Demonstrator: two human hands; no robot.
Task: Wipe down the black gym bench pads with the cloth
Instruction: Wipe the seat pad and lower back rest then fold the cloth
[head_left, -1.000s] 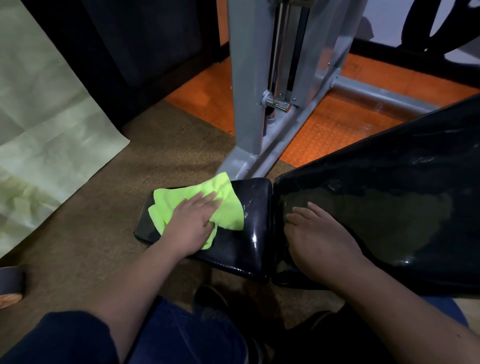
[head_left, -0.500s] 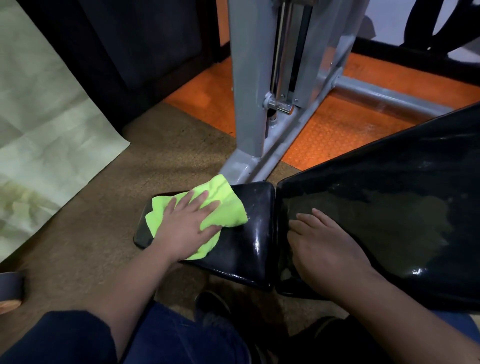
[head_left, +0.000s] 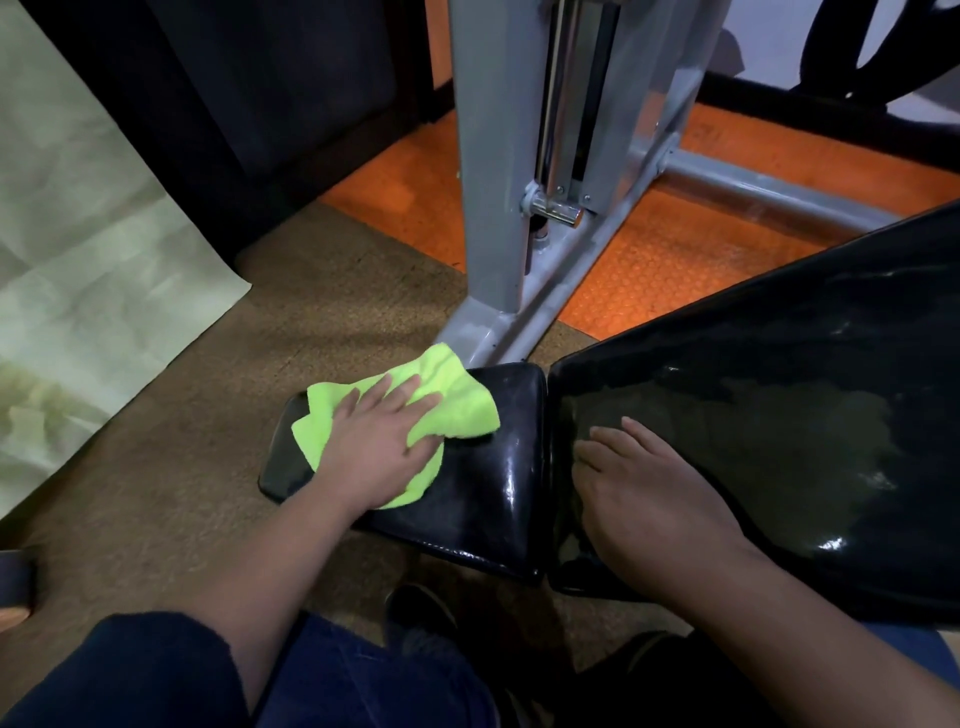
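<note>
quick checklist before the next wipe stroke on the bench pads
1. Cloth flat under the left hand: ok, the palm presses it onto the small pad.
2. Cloth on the pad, not the floor: ok, though one corner hangs past the far edge.
3. Right hand bracing the large pad: ok, it lies flat near the gap.
4. Path toward the gap clear: ok, bare pad lies to the right of the cloth.
5. Large pad already wiped: cannot tell, it only shows glare.
6. Grey frame clear of the stroke: ok, it stands behind the pad.
</note>
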